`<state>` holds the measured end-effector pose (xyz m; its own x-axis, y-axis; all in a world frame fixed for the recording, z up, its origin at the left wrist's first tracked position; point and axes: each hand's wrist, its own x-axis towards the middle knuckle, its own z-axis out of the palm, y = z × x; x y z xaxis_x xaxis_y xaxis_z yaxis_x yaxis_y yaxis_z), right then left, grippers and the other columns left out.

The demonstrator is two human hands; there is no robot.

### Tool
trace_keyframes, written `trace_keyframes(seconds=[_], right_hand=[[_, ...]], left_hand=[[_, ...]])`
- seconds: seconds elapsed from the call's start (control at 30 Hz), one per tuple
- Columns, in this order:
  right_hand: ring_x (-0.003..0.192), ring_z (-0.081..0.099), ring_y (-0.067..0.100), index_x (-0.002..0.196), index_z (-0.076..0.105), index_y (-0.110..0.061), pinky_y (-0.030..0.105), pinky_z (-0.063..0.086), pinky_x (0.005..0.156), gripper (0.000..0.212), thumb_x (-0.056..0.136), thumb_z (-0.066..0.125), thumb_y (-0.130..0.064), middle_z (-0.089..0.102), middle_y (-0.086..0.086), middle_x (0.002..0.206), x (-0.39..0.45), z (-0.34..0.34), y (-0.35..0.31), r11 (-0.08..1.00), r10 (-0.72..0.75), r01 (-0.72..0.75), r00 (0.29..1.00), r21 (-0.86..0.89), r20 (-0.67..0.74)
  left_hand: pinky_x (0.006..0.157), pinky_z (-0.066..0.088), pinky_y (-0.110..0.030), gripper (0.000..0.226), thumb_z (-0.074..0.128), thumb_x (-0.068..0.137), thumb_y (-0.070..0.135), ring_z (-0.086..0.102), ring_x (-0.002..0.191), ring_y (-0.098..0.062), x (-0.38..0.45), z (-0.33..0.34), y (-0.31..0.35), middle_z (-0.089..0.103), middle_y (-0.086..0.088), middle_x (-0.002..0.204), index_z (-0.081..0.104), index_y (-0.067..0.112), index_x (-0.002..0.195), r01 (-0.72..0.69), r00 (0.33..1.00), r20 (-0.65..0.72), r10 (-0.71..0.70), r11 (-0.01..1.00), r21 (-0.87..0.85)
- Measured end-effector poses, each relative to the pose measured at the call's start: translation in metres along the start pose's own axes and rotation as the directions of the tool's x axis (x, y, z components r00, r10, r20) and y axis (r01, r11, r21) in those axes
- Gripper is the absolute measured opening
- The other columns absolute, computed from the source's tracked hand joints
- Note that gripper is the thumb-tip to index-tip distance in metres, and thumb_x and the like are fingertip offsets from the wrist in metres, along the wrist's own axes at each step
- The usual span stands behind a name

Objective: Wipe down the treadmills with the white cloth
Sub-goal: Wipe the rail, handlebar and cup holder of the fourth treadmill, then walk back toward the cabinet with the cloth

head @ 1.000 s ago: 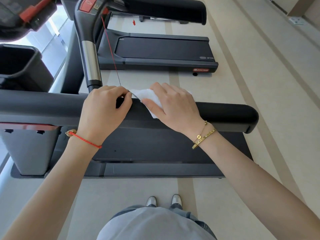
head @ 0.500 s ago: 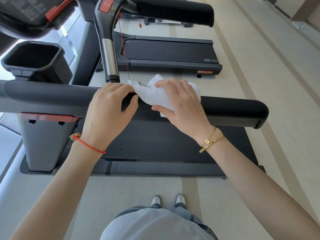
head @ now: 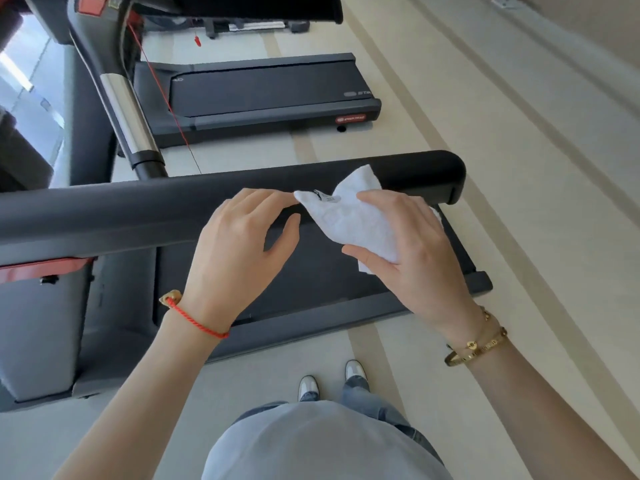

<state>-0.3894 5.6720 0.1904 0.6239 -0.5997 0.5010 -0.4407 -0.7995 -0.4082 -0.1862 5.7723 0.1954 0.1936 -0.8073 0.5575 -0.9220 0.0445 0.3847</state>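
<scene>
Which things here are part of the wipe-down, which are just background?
In the job:
white cloth, held by the right hand
left hand, fingertips at the cloth's corner
black handrail of the near treadmill
far treadmill, also to wipe

Just there:
red safety cord
red string bracelet
gold bracelets
shoes
floor

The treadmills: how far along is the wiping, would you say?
Early, I'd judge. In hand: the right hand holds the white cloth at the near treadmill's black handrail, close to its rounded end, and the left hand touches the cloth's corner. Nothing shows which surfaces are already clean. Probably left: this machine's belt deck and the second treadmill beyond, which nobody is touching.
</scene>
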Motion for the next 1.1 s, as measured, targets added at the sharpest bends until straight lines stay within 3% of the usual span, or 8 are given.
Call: trace_keyframes(seconds=[0.17,0.27,0.43,0.7,0.93,1.1], right_hand=[[0.105,0.053,0.019,0.131,0.05,-0.019,0.035,0.041,0.095,0.055,0.086,0.069,-0.044,0.06,-0.004,0.12,-0.038,-0.005,0.012,0.984,0.173,-0.172,0.985,-0.043,0.025],[0.101,0.053,0.016,0.13,0.047,-0.026,0.04,0.047,0.09,0.051,0.087,0.069,-0.044,0.059,-0.01,0.122,-0.062,-0.007,0.017,0.956,0.292,-0.29,0.956,-0.05,0.043],[0.097,0.054,0.017,0.126,0.049,-0.025,0.037,0.049,0.082,0.048,0.086,0.066,-0.047,0.06,-0.009,0.117,-0.097,-0.015,0.023,0.887,0.456,-0.449,0.889,-0.106,0.049],[0.095,0.053,0.016,0.125,0.051,-0.023,0.025,0.043,0.079,0.049,0.085,0.069,-0.045,0.06,-0.008,0.115,-0.141,-0.043,0.039,0.769,0.626,-0.617,0.78,-0.171,-0.001],[0.092,0.052,0.016,0.123,0.051,-0.024,0.024,0.037,0.074,0.048,0.085,0.069,-0.047,0.06,-0.007,0.108,-0.177,-0.073,0.075,0.666,0.729,-0.724,0.683,-0.182,-0.047],[0.092,0.05,0.015,0.122,0.051,-0.025,0.028,0.041,0.076,0.047,0.086,0.067,-0.049,0.06,-0.008,0.106,-0.204,-0.11,0.119,0.615,0.771,-0.77,0.632,-0.17,-0.074]], left_hand=[[0.078,0.055,-0.035,0.023,0.058,0.097,0.02,0.065,0.097,-0.018,-0.012,0.029,0.014,0.072,0.002,0.107,0.07,0.013,0.115,-0.031,0.994,0.099,0.038,0.997,-0.07],[0.076,0.053,-0.03,0.023,0.061,0.096,0.02,0.064,0.099,-0.016,-0.019,0.046,0.017,0.071,0.004,0.11,0.069,0.016,0.118,-0.001,0.984,0.176,0.018,0.996,-0.094],[0.084,0.056,-0.036,0.025,0.062,0.095,0.019,0.065,0.105,-0.018,-0.026,0.075,0.023,0.071,0.001,0.114,0.069,0.016,0.119,-0.003,0.959,0.282,0.043,0.99,-0.141],[0.08,0.057,-0.04,0.024,0.061,0.095,0.02,0.066,0.101,-0.021,-0.019,0.114,0.054,0.071,-0.001,0.11,0.07,0.015,0.117,-0.081,0.915,0.373,0.156,0.974,-0.21],[0.08,0.057,-0.037,0.024,0.061,0.095,0.02,0.067,0.1,-0.022,-0.003,0.154,0.101,0.072,-0.002,0.109,0.071,0.013,0.116,-0.133,0.876,0.422,0.232,0.959,-0.25],[0.081,0.058,-0.039,0.023,0.062,0.095,0.017,0.068,0.099,-0.024,0.012,0.194,0.152,0.073,-0.004,0.108,0.071,0.011,0.115,-0.157,0.856,0.436,0.276,0.945,-0.288]])
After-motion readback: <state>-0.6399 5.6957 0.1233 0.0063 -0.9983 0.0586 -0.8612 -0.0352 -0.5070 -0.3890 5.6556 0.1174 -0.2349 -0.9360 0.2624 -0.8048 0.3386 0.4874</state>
